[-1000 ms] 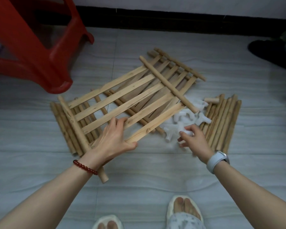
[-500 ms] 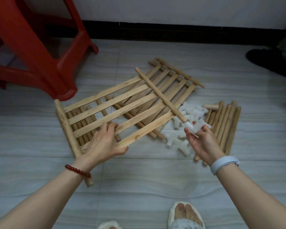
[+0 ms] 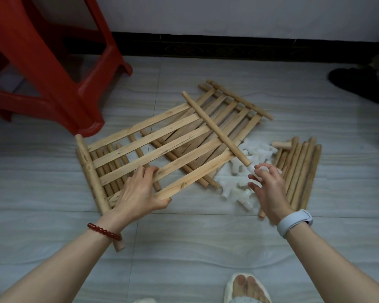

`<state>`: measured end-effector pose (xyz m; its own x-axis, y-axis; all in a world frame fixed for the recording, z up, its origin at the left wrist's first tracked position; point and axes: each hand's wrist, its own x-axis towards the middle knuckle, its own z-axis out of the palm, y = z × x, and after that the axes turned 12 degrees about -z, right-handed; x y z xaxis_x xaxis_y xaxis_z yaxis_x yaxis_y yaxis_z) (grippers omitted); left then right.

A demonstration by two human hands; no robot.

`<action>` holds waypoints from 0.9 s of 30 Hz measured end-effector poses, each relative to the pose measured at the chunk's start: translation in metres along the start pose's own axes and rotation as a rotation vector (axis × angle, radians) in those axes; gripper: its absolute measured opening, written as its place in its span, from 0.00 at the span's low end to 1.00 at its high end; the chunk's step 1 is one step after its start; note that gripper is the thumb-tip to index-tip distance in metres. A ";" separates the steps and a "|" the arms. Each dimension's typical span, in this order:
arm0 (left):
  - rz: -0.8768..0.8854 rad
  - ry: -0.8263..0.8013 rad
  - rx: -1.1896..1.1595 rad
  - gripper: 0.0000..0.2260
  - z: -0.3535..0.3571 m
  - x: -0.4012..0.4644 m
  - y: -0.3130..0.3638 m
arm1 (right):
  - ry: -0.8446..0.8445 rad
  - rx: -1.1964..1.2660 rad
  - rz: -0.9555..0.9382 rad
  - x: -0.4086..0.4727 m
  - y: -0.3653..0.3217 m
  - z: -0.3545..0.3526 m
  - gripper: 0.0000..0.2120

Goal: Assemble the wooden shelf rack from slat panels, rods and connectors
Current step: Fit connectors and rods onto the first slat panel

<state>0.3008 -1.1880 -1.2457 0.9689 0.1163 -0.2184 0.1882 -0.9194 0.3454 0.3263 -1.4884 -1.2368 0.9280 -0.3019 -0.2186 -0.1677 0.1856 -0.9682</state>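
Nearest us, our left hand [image 3: 140, 193] grips the near edge of the top slat panel [image 3: 162, 147], thumb under the lowest slat and fingers curled through the gap, as it did a second ago; the panel now sits tilted up off the pile rather than flat. Our right hand [image 3: 268, 189] has changed most: a second ago it was down among the loose white connectors [image 3: 239, 189] on the floor, and now it is raised, pinching one white connector [image 3: 260, 170] in its fingertips, right at the near end of the panel's right-hand end rod [image 3: 214, 127]. We cannot tell whether the connector is already seated on the rod tip or only touching it. We judge the first corner joint is being fitted, so the task is barely begun. Under the held panel lie loose rods and a second slat panel [image 3: 239, 101], its far end showing beyond. A bundle of rods [image 3: 298, 171] lies just right of the connectors. All of it rests on a pale grey tiled floor [image 3: 184, 248]. Our slippered foot [image 3: 246, 287] shows at the bottom edge. Further off, a red plastic stool [image 3: 53, 79] stands at left, dark shoes [image 3: 359, 84] at right, and a dark skirting board [image 3: 228, 49] runs under a pale wall.
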 end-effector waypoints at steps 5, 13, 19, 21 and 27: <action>-0.010 -0.012 -0.052 0.40 0.004 -0.005 0.003 | 0.040 0.110 0.003 0.004 -0.002 0.008 0.06; -0.035 -0.050 -0.120 0.40 0.002 -0.002 0.013 | 0.061 0.253 -0.026 0.023 -0.017 0.029 0.34; 0.015 0.070 -0.084 0.41 0.002 0.004 0.025 | 0.205 0.380 -0.013 0.046 -0.050 0.065 0.08; 0.021 0.139 -0.020 0.41 0.001 0.009 0.033 | 0.230 0.486 0.024 0.054 -0.065 0.074 0.08; -0.107 0.189 0.133 0.43 -0.008 0.025 0.058 | 0.187 0.413 -0.029 0.078 -0.106 0.104 0.11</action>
<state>0.3372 -1.2352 -1.2240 0.9597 0.2726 -0.0683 0.2809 -0.9380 0.2031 0.4506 -1.4341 -1.1389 0.8478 -0.4690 -0.2474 0.0391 0.5206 -0.8529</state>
